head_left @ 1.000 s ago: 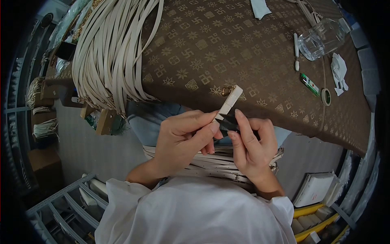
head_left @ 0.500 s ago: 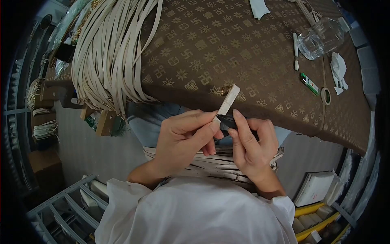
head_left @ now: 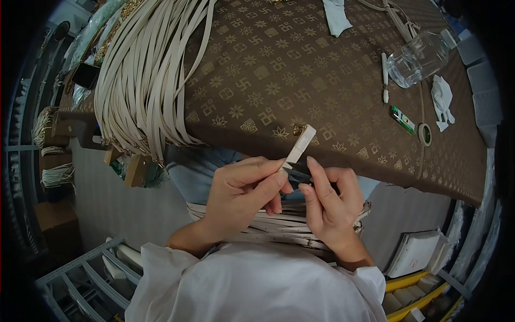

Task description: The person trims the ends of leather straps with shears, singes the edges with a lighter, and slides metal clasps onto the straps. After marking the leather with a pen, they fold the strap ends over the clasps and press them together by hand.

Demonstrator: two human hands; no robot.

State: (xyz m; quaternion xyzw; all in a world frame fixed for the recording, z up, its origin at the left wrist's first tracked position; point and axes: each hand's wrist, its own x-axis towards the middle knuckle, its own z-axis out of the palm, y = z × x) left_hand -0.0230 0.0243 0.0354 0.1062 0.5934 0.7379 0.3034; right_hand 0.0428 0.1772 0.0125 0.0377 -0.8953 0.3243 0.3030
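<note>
Between the thumb and fingers of my left hand (head_left: 244, 185) is a short cream strap piece (head_left: 302, 145), its flat end pointing up and away towards the table edge. My right hand (head_left: 338, 198) is closed around a dark pointed hand tool (head_left: 298, 175), mostly hidden by the fingers. The tool's tip meets the strap right at my left fingertips. Small gold hardware (head_left: 299, 129) shows beside the strap's far end. Across my lap lies a bundle of cream straps (head_left: 263, 229) with metal fittings.
A thick bundle of cream straps (head_left: 142, 80) hangs over the left edge of the patterned brown tablecloth (head_left: 268, 86). To the right are a clear bottle (head_left: 421, 59), a white pen-like stick (head_left: 384, 80), a green packet (head_left: 402, 119), a tape roll (head_left: 424, 134) and crumpled tissue (head_left: 442, 102).
The view has shifted slightly, so the table things sit a little lower and further left. Both hands keep their hold, with the tool still at the strap.
</note>
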